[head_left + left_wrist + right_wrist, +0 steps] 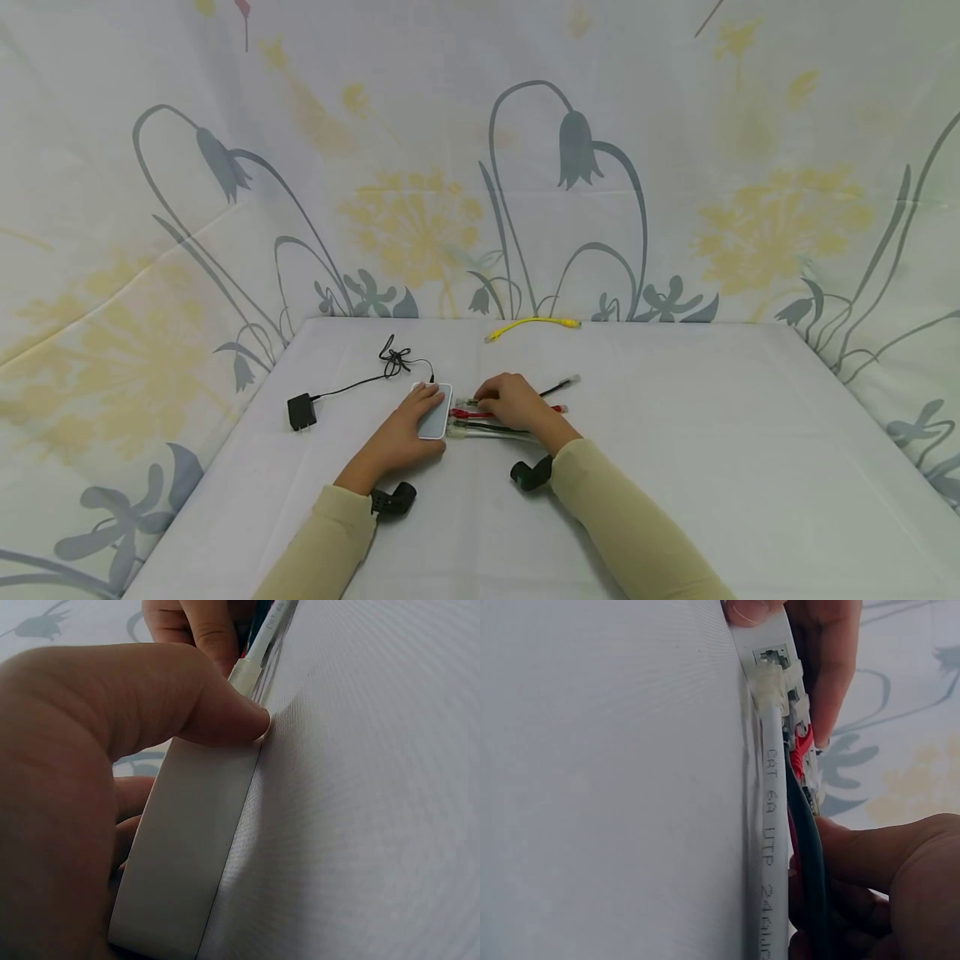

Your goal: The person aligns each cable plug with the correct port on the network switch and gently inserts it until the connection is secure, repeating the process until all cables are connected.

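A flat white network switch [435, 418] lies on the table, with my left hand [401, 435] gripping it between thumb and fingers across its left side. In the left wrist view the thumb [217, 712] presses the box's near edge. Right of the box, my right hand [513, 403] pinches a black network cable [557, 387] close to its clear plug [464, 403]. Nearer me, a red cable [468, 413], another black cable [487, 427] and a white cable [774, 825] run from the box's port side. Whether the pinched plug sits in its port cannot be made out.
A black power adapter [302, 412] lies at the left; its thin cord [395, 360], bunched in loops, leads to the box's back edge. A short yellow cable [531, 322] lies at the table's far edge. A flower-patterned cloth [450, 167] hangs behind.
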